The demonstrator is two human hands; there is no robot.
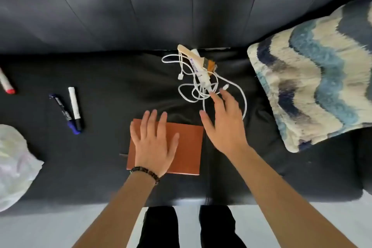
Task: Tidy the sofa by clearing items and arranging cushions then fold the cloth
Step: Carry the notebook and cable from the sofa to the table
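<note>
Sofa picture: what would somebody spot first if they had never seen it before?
Probably the two hands in the middle of the black sofa: the left hand lies flat on a brown notebook, and the right hand reaches with spread fingers over a tangle of white cable. Next comes the fluffy cushion with blue and cream waves at the right, then the markers lying on the seat at the left.

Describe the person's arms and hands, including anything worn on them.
Both arms are bare, with no sleeves in view on the left forearm or the right forearm. The wrist of the left hand carries a bracelet of dark and brown beads. The right hand shows no bracelet or watch. Neither hand wears gloves or visible rings.
</note>
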